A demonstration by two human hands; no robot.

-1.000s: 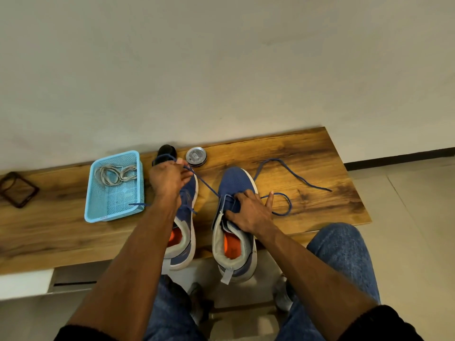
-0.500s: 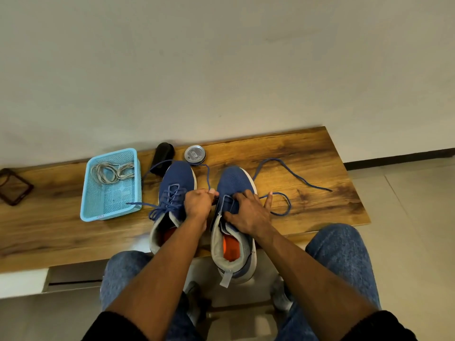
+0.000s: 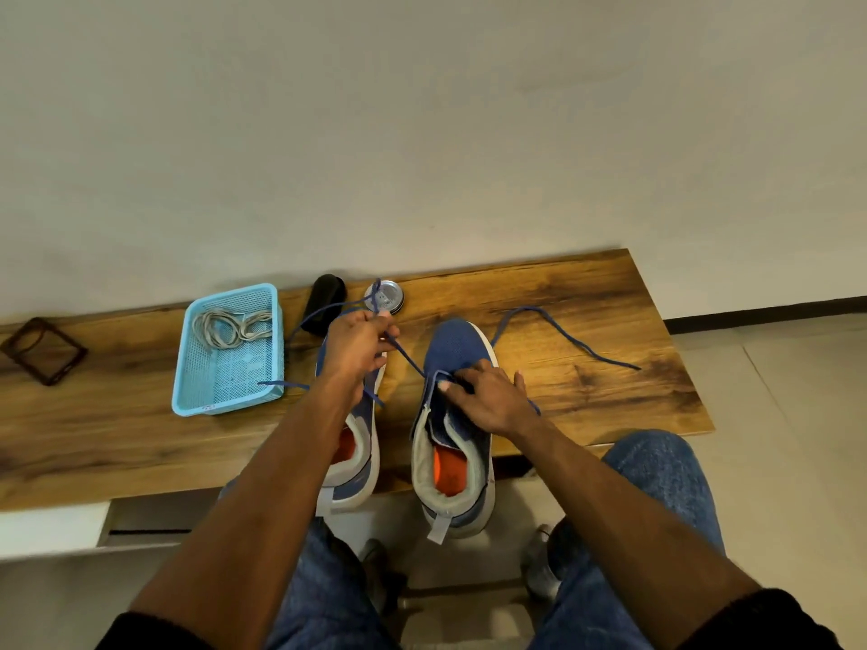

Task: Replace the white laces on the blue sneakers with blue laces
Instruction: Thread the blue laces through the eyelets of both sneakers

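Head camera: left hand [image 3: 355,348] pinches a blue lace [image 3: 409,360] taut above the left sneaker [image 3: 357,455]; beside it, right hand [image 3: 488,398] apparently grips the right sneaker [image 3: 452,429] at its tongue. Beyond the left hand, white laces [image 3: 234,325] lie in a basket [image 3: 225,387].

We see bare table [image 3: 586,297] at centre right, crossed only by a loose blue lace [image 3: 570,337]. Left of centre, a basket [image 3: 180,391], dark case [image 3: 323,297] and tin [image 3: 387,296] crowd the sneakers [image 3: 452,349].

Left sneaker's [image 3: 353,443] lacing behind the left hand [image 3: 355,345]; dark frame [image 3: 42,351] cut off at left.
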